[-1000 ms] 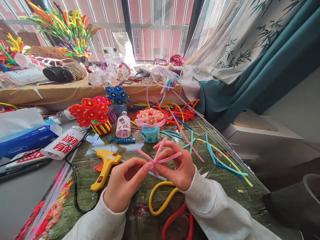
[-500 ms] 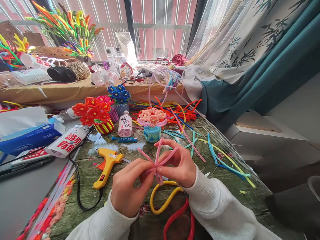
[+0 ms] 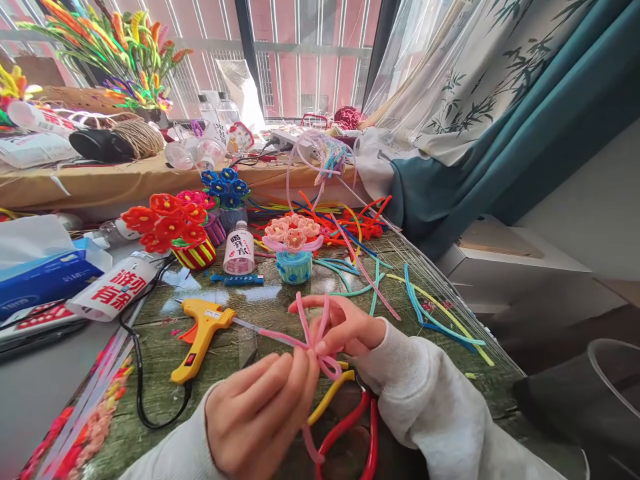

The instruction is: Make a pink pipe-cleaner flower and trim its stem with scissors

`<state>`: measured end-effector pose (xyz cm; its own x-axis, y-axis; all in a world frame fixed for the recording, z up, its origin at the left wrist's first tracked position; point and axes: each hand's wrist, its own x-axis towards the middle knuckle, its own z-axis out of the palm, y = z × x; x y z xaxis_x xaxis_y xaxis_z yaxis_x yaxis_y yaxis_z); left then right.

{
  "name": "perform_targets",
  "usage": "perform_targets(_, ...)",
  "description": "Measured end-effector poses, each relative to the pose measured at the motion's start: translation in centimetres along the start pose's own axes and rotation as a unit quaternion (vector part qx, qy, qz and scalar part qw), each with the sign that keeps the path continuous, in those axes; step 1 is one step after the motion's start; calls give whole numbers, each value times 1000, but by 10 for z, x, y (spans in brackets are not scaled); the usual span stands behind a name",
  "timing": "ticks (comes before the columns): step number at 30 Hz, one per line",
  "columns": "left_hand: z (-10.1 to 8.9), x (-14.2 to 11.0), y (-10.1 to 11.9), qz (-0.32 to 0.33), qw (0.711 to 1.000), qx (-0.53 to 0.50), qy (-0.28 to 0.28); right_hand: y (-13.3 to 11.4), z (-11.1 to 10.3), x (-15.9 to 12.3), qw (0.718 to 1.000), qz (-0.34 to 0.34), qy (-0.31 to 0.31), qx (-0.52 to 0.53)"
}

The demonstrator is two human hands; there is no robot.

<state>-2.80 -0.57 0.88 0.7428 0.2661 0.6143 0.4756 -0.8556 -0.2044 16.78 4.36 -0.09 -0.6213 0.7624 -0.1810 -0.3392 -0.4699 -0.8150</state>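
Observation:
Pink pipe cleaners (image 3: 327, 365), crossed at a centre with loops and loose ends sticking out, are held between my two hands above the table. My left hand (image 3: 267, 407) pinches them from the lower left, its fingertips at the centre. From the right, my right hand (image 3: 350, 328) grips the same centre between thumb and fingers. One pink end points left, others stand up, and a pink length hangs below my left hand. Under the hands lie red-handled pliers (image 3: 371, 433) and a yellow loop (image 3: 333, 398), perhaps another handle. The exact crossing point is partly covered by fingertips.
A yellow glue gun (image 3: 203, 337) with a black cord lies left of the hands. Behind stand a pink flower pot (image 3: 294, 267), a red flower pot (image 3: 195, 253) and a small bottle (image 3: 239, 250). Loose pipe cleaners (image 3: 443, 320) lie at right, beside a dark bin (image 3: 565, 393).
My left hand has turned and moved lower, its fingers now closer together. The pink piece has rotated, with one end now pointing left. The whole view has shifted slightly.

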Motion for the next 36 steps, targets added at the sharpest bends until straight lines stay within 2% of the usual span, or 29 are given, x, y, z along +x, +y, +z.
perform_targets(3,-2,10,-14,-86,993,-59,55,-1,3,-1,989,-126,53,-55)
perform_targets(5,-3,15,-19,-183,970,-140,73,-1,7,-4,972,-196,80,-100)
perform_targets(7,-2,17,-21,-268,934,-228,56,-1,11,-6,956,-235,94,-145)
perform_targets(10,0,17,-18,-374,851,-370,2,0,17,-9,940,-254,102,-203)
perform_targets(14,3,17,-12,-502,689,-523,-3,2,25,-11,917,-270,117,-268)
perform_targets(16,4,17,-12,-538,636,-552,2,2,28,-12,904,-277,127,-299)
perform_targets(17,4,17,-12,-548,626,-555,2,2,30,-13,898,-281,132,-312)
perform_targets(19,4,17,-14,-541,637,-550,-9,2,31,-14,890,-286,142,-326)
perform_targets(21,5,17,-16,-509,672,-537,-16,3,31,-13,898,-275,145,-313)
perform_targets(24,4,16,-15,-446,762,-470,10,4,28,-10,935,-236,133,-228)
perform_targets(27,1,16,-10,-382,862,-331,41,8,24,-5,964,-206,119,-116)
perform_targets(29,0,17,-7,-362,888,-279,53,11,22,-2,970,-198,121,-76)
perform_targets(31,-1,18,-6,-381,874,-296,59,13,21,-1,966,-212,129,-77)
perform_targets(36,-3,21,-8,-511,752,-409,81,9,20,-5,946,-268,137,-120)
